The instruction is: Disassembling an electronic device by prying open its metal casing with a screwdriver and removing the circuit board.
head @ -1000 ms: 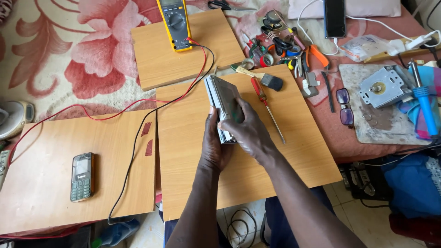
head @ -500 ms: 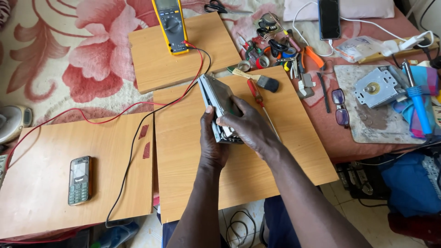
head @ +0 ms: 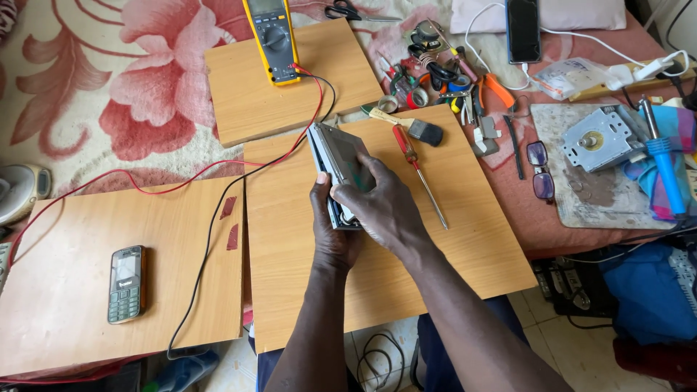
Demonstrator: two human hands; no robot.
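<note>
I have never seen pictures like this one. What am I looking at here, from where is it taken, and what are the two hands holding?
The view comes from a camera worn on a person's head, looking down at their own two bare hands. Both the left hand and the right hand hold a flat grey metal device, tilted on its edge above a wooden board. On the boards lie a red-handled screwdriver, a yellow multimeter with red and black leads, and a small mobile phone. Pliers, glasses and other tools lie to the right.
</note>
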